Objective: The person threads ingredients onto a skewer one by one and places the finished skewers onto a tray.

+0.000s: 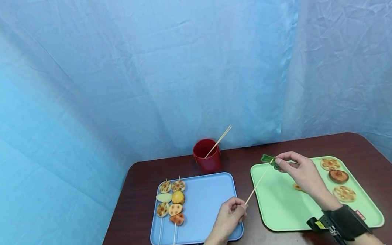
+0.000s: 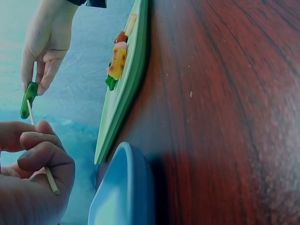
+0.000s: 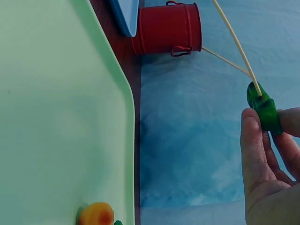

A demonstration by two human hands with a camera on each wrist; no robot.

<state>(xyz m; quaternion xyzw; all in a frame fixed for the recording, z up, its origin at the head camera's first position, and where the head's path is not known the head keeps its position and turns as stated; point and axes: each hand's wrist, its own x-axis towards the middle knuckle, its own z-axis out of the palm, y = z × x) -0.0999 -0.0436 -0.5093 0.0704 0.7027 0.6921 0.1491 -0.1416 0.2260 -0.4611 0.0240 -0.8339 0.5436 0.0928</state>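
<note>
My left hand (image 1: 228,217) grips a thin wooden skewer (image 1: 258,183) near its lower end, above the right edge of the blue tray (image 1: 210,195). The skewer slants up to the right. Over the far left corner of the green tray (image 1: 277,210), my right hand (image 1: 300,172) pinches a green pepper piece (image 1: 267,158) between thumb and fingers. In the right wrist view the skewer's tip meets the face of the pepper piece (image 3: 268,115); how deep it goes in cannot be told. The left wrist view shows the skewer's blunt end sticking out below my left fingers.
Two loaded skewers with lotus root slices (image 1: 162,209) and other food pieces lie on the blue tray's left side. Behind it stands a red bucket (image 1: 211,162) holding thin sticks. Lotus root slices (image 1: 344,193) and a brown mushroom-like piece (image 1: 338,176) lie on the green tray's right.
</note>
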